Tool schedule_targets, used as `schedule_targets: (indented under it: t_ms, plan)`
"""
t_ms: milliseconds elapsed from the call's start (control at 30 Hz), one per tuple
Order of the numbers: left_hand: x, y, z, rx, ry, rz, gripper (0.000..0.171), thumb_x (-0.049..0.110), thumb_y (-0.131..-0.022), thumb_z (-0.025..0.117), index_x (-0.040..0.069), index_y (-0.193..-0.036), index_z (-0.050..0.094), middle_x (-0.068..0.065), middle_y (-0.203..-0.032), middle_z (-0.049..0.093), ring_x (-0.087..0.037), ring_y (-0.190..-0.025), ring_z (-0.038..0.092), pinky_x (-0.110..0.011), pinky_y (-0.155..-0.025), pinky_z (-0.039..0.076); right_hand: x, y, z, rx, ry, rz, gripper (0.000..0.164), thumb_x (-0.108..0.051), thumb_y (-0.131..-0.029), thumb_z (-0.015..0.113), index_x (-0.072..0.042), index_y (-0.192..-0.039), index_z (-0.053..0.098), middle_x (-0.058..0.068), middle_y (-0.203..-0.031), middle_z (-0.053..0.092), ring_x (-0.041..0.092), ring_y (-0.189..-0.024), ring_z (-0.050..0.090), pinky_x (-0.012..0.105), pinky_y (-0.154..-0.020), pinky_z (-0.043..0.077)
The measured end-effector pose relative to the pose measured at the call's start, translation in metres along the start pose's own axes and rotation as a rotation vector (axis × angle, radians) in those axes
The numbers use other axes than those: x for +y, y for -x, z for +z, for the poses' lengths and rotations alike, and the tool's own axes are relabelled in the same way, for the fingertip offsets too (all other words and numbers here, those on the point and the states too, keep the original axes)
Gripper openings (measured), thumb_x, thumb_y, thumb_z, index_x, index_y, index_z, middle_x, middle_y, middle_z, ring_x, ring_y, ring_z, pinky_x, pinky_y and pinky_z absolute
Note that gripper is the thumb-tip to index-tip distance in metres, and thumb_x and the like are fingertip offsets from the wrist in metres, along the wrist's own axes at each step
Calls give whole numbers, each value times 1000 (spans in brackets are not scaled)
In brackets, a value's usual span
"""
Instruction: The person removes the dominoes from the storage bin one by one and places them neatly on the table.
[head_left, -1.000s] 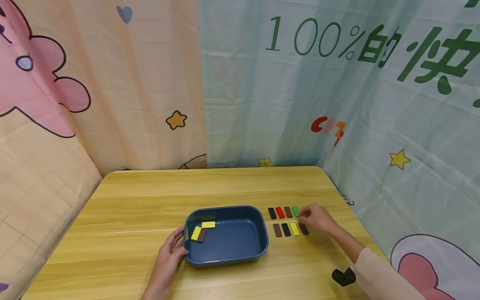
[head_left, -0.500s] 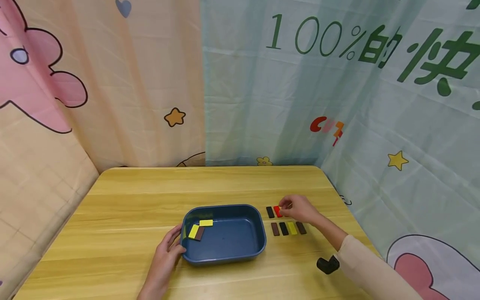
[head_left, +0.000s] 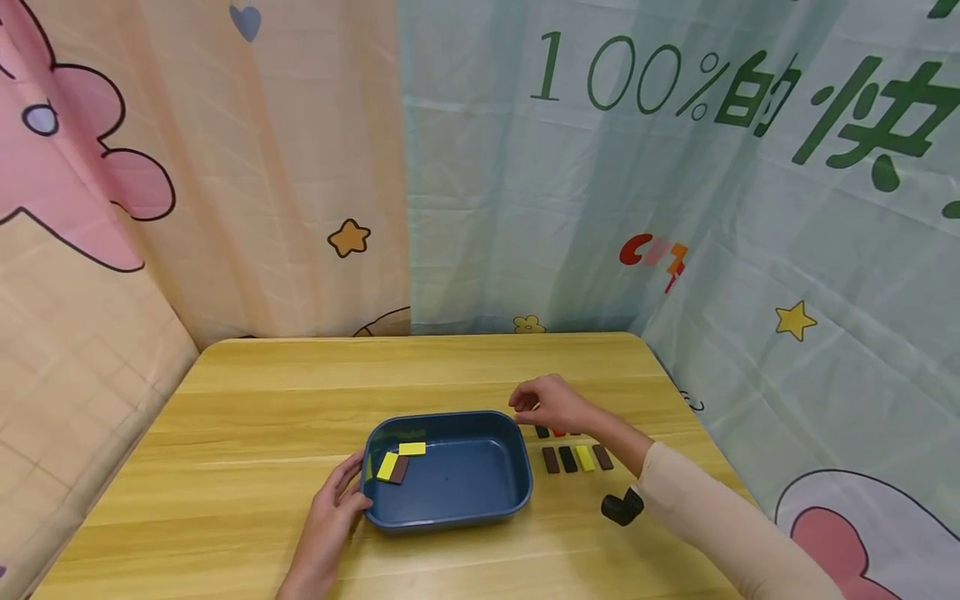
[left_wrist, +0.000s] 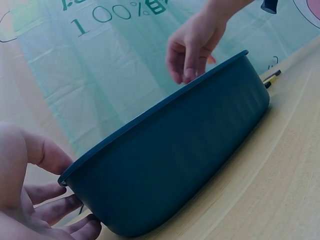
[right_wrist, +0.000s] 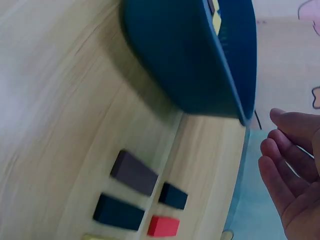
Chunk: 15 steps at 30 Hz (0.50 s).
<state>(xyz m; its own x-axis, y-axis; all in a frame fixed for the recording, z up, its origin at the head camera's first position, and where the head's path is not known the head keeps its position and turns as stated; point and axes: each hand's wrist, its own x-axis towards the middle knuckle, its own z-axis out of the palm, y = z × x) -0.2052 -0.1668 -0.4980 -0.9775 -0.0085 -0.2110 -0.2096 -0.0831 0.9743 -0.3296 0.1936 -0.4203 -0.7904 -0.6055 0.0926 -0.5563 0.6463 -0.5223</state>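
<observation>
From the head, the blue tray (head_left: 467,487) sits near the middle of the wooden surface (head_left: 247,467), with the far edge well beyond it and a wide stretch of wood to its left; on its right, a narrow strip parts it from the pieces. Its long axis runs left to right — the right end slightly farther from the person. It is deep-walled and round-cornered, and on its floor, toward the left end, lie two yellow pieces (head_left: 412,448) and a brown piece (head_left: 400,471). The left hand (head_left: 336,504) grips its left end, while the right hand (head_left: 553,404) hovers by the far right corner. Flat oblong pieces stand in two rows, long sides pointing away from the person: the near row (head_left: 567,459) brown, black, yellow, brown; the far row (head_left: 542,432) black, red, brown (the forearm covers part of it). The left wrist view shows the thumb over the rim, fingers below against the smooth outer wall. In the right wrist view, the right hand's fingers curve loosely — nothing shows between them — and a gap separates them from the tray's corner.
</observation>
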Motion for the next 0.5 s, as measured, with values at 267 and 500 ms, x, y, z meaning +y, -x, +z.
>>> schedule_targets:
  t_ms: [267,500]
  plan:
    - [-2,2,-5,9,-12,-6,70,-6,-93,48,5,-160,30,-24,-163,26,-45,-147,30,-12,-83,45,-27,-38,23,-84,-37,-54,22,-10,-94,76,0,-113,76,3,-101,75,9,-88,71,25,-81,56]
    - [-2,0,2,-10,-8,-8,70,-6,-93,48,4,-160,30,-25,-164,26,-46,-148,28,-12,-84,45,-40,-54,34,-158,3,-105,25,-11,-93,77,0,-116,76,3,-102,76,3,-87,68,19,-81,54]
